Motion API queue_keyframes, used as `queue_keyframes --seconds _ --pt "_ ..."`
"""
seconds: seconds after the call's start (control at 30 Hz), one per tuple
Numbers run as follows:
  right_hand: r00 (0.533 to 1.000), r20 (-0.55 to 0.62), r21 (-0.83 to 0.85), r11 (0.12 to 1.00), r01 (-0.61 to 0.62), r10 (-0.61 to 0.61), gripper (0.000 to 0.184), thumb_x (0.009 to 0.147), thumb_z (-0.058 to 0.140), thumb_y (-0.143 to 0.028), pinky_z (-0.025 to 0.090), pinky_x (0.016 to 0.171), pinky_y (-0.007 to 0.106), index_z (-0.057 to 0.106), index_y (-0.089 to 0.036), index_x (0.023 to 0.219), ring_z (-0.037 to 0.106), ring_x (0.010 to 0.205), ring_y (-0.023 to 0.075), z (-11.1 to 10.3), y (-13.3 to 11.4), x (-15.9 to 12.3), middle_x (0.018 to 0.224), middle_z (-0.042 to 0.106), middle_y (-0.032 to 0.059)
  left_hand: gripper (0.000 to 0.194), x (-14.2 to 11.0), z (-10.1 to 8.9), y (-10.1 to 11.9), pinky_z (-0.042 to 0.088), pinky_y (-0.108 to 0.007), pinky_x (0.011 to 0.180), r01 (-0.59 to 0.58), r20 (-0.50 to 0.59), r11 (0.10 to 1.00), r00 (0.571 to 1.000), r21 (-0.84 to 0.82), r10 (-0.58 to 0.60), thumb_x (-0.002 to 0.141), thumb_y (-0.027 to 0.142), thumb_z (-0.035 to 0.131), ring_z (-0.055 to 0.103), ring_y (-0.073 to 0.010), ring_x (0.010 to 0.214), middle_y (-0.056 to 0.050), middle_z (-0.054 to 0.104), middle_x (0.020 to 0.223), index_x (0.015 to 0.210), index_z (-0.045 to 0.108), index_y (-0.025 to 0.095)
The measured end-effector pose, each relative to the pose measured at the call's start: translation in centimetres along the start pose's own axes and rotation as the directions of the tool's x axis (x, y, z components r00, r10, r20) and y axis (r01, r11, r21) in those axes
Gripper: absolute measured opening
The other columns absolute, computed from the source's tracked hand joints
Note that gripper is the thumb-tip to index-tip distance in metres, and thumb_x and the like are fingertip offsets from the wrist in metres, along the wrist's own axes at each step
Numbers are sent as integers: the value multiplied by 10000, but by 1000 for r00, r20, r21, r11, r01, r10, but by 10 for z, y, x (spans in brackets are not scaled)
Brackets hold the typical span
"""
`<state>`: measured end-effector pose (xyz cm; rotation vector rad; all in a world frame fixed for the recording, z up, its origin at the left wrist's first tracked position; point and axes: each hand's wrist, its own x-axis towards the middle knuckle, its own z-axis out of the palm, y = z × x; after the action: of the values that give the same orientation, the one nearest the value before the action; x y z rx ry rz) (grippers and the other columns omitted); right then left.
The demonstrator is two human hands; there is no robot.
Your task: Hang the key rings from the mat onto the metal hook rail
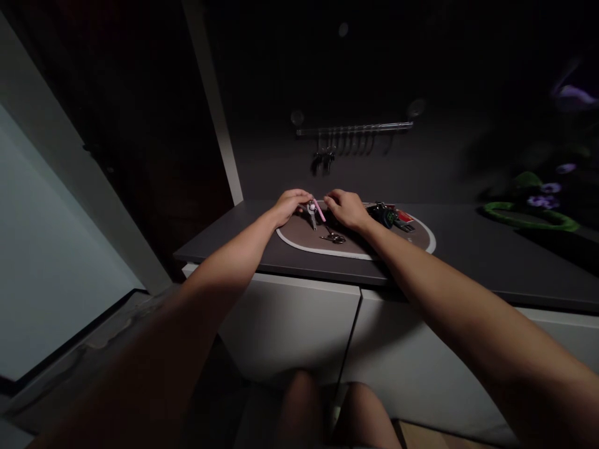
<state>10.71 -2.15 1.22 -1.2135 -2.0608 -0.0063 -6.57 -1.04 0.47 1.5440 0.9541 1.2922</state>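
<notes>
Both my hands reach over an oval tray [423, 232] with a pale rim on a dark cabinet top. My left hand [289, 205] is curled, its fingertips pinched on a small bunch of keys [312, 214] that hangs down to the tray. My right hand [345, 208] is curled too, its fingertips at the top of a pink strip [320, 210] joined to that bunch. A key ring [334, 237] lies on the tray just below the hands. More keys and tags [392, 217] lie on the tray right of my right hand.
A metal rail with hooks [354, 130] hangs on the dark wall behind, one bunch dangling from it. A plant in a green dish [531, 216] stands at the right. White cabinet doors [290, 321] are below the top. A pale door frame [218, 103] rises on the left.
</notes>
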Motion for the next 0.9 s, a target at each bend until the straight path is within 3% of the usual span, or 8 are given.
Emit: queue_keyframes --seconds 0.2,0.37,0.47,0.57,0.77,0.9 --pt "999 28 182 983 30 -35 393 771 541 -462 424 729 250 616 -158 1008 594 751 145 -4 -9 -6 844 671 54 131 0 -4 1 450 -235 685 -27 41 986 999 -166 34 743 234 611 566 -80 678 -21 609 751 793 578 117" --pt "995 48 237 968 77 -91 442 719 622 -338 430 698 228 554 -152 1113 591 738 132 -2 -8 -6 894 667 52 119 0 -5 6 457 -238 706 -25 8 965 1000 -260 28 732 201 616 549 -74 680 -7 586 716 794 570 111" --pt "996 0 212 974 85 -87 313 801 524 -334 417 690 221 595 -160 1051 589 720 132 -4 -8 -5 829 671 43 89 -1 -5 9 458 -241 708 -21 4 961 1000 -276 23 740 175 599 540 -73 672 -8 577 698 785 570 104" --pt "996 -59 243 967 76 -63 320 855 428 -388 409 671 216 623 -167 979 588 657 128 -8 -9 -5 728 660 30 75 -1 -6 8 452 -247 713 -26 8 965 1000 -262 29 744 174 591 530 -72 659 -4 568 685 765 574 104" --pt "962 -269 343 938 52 46 315 846 434 -420 404 635 220 591 -170 957 551 565 105 -12 -9 -3 719 639 20 85 -1 -5 9 416 -202 627 -37 35 978 998 -207 45 762 187 587 499 -53 588 9 554 652 749 575 104" --pt "939 -308 463 886 10 150 318 832 442 -449 404 589 218 554 -177 953 522 534 96 -11 -2 1 634 590 -4 102 -3 -4 12 389 -179 568 -42 71 968 996 -246 62 746 192 617 485 -43 553 24 545 631 739 568 104"
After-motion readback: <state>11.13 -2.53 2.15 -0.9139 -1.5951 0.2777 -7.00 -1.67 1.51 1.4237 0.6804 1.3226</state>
